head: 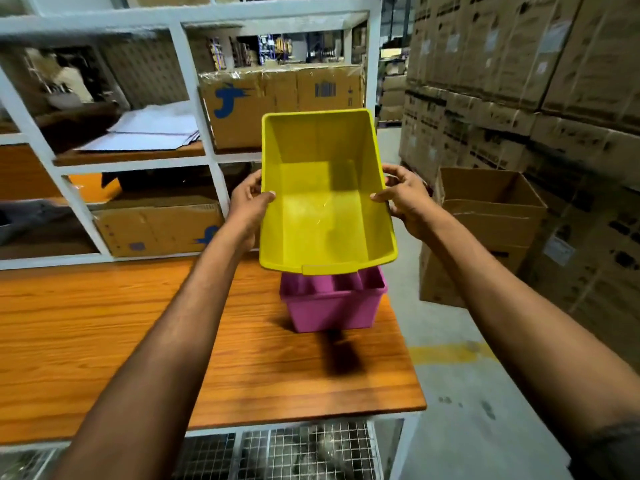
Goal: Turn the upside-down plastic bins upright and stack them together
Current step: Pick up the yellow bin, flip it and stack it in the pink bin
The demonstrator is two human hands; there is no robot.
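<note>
A yellow plastic bin (322,202) hangs in the air, its open side turned toward me and its inside empty. My left hand (247,202) grips its left rim, thumb over the edge. On the opposite rim, my right hand (403,199) holds it the same way. Directly below the yellow bin a pink bin (330,304) stands upright on the wooden table (104,341) near the right edge; its top is partly hidden by the yellow one.
A white shelf rack (194,98) with cardboard boxes (277,102) and papers stands behind the table. An open cardboard box (485,230) sits on the floor to the right, with stacked cartons (536,81) behind it. Wire mesh (294,452) runs under the table.
</note>
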